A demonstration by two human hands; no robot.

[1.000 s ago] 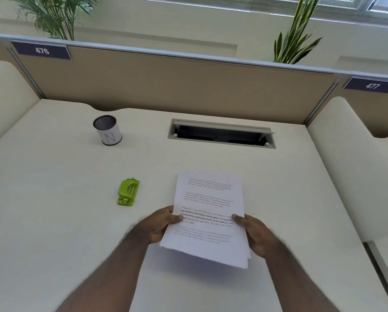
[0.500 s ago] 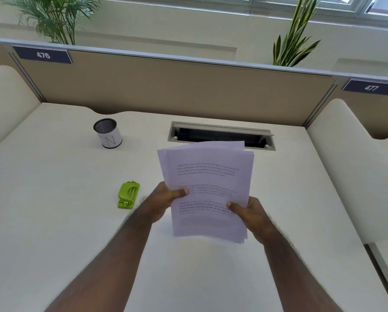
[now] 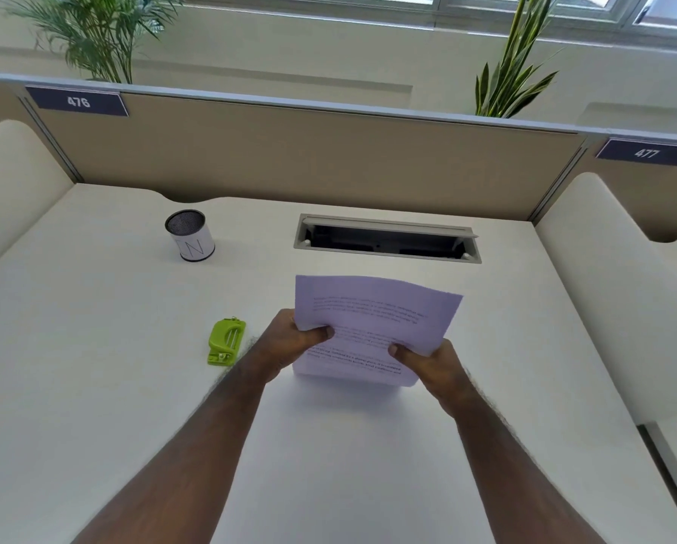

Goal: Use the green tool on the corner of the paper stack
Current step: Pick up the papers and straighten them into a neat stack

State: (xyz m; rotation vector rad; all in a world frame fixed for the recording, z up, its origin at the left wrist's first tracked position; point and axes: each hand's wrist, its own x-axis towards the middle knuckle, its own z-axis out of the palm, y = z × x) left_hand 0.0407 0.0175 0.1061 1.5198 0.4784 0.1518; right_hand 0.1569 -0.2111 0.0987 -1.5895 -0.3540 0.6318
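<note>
A stack of printed white paper (image 3: 372, 312) stands nearly upright on its bottom edge at the middle of the desk. My left hand (image 3: 290, 341) grips its left edge with the thumb on the front. My right hand (image 3: 433, 365) grips its right edge low down, thumb also on the front. The top of the stack bends slightly. A small green tool (image 3: 226, 342), shaped like a stapler or punch, lies flat on the desk just left of my left hand, untouched.
A white mesh-topped cup marked N (image 3: 190, 241) stands at the back left. An open cable slot (image 3: 386, 243) is set into the desk behind the paper. A beige partition (image 3: 309, 159) closes the back; padded dividers flank both sides.
The paper was lifted from lying flat to upright, then lowered so that its bottom edge meets the desk. Both hands kept their hold. The green tool has not moved.
</note>
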